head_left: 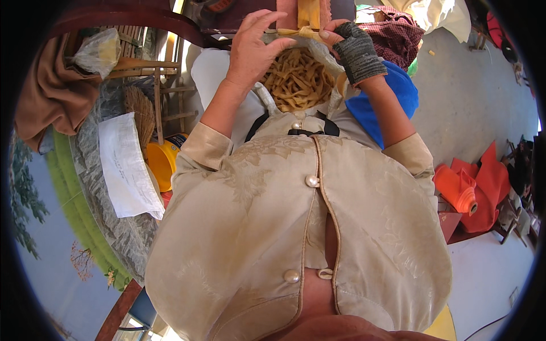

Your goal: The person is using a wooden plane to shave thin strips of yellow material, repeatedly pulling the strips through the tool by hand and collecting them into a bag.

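Note:
My left hand [256, 48] is bare and held up at the top of the view, thumb and fingers apart, with nothing visible between them. Facing it is my right hand [355, 52], in a dark grey fingerless glove, its thumb and fingertip closed at the end of a pale yellow strip [303, 32]. That strip lies crosswise along the table's near edge, below a flat yellow band [309, 13] on a pink cloth [287, 14]. Under both hands, at my lap, an open pale bag holds a heap of tan, ribbon-like strips [298, 79]. What the strips are made of, I cannot tell.
A dark red table [230, 20] edges the top. To the left are a yellow bucket [161, 165], a white cloth [126, 165], a straw broom [139, 111] and a wooden chair [158, 102]. Blue cloth [392, 99] lies by my right arm; orange-red material [455, 187] is farther right.

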A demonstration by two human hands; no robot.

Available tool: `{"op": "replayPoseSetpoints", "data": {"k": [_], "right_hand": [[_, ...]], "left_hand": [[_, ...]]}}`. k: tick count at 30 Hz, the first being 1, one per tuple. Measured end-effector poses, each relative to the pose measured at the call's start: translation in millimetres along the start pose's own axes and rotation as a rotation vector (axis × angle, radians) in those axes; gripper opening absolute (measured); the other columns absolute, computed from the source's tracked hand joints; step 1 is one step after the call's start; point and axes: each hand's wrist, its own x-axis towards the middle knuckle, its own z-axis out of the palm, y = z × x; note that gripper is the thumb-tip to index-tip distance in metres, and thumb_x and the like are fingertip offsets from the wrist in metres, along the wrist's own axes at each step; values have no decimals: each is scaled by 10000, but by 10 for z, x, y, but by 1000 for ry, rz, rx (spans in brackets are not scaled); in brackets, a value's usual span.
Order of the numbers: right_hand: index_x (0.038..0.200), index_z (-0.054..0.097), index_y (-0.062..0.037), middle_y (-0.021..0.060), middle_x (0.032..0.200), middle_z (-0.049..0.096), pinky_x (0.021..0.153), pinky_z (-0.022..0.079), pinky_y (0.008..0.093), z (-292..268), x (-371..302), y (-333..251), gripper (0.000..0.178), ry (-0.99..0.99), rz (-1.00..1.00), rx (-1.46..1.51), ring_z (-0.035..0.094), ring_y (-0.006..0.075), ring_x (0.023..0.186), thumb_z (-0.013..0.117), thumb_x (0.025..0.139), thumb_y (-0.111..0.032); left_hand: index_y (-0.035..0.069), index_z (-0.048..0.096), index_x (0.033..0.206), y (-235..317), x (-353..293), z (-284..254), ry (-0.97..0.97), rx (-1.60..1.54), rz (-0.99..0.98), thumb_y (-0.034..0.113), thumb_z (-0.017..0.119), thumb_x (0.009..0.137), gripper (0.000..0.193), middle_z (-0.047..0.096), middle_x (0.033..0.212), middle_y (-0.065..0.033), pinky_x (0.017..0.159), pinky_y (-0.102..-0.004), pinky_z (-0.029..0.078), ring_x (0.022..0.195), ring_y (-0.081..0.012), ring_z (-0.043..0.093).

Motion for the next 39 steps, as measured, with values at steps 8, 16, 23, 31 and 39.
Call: {"op": "replayPoseSetpoints", "data": {"k": [8, 16, 23, 31, 39], "right_hand": [[861, 561, -5, 6, 710, 536, 594, 426, 237, 218, -54, -40, 229, -215, 91, -152, 503, 102, 638, 634, 796, -212], [886, 552, -30, 35, 790, 556, 705, 439, 247, 465, -180, -143, 193, -126, -164, -307, 528, 102, 740, 638, 771, -160], [911, 576, -19, 51, 736, 586, 648, 455, 243, 159, 256, 94, 217, 98, -165, -290, 552, 102, 678, 664, 772, -160], [837, 627, -13, 92, 639, 600, 550, 461, 311, -131, 702, 303, 348, 123, -270, -771, 570, 180, 561, 643, 768, -354], [816, 634, -16, 188, 728, 608, 680, 469, 403, -142, 1057, 254, 431, 78, 46, -830, 601, 325, 721, 587, 766, -442]], "left_hand": [[91, 523, 949, -153, -175, 274, -231, 218, 343, 131, 568, 751, 207, 525, 869, -51, 707, -357, 418, 826, -237, 538], [100, 536, 887, -777, -14, 248, -159, 298, 554, 239, 589, 736, 211, 532, 803, -45, 659, -367, 425, 723, -262, 543], [72, 523, 987, -532, 144, 489, -278, -355, -171, 160, 508, 880, 139, 478, 713, -17, 580, -288, 437, 606, -179, 490], [65, 541, 976, -536, 369, 538, -307, -1157, -671, 196, 521, 897, 155, 419, 656, 47, 564, -209, 420, 581, -52, 422], [61, 592, 923, -748, 543, 746, -185, -567, -465, 220, 543, 869, 174, 529, 693, 28, 588, -223, 418, 636, -77, 496]]}}
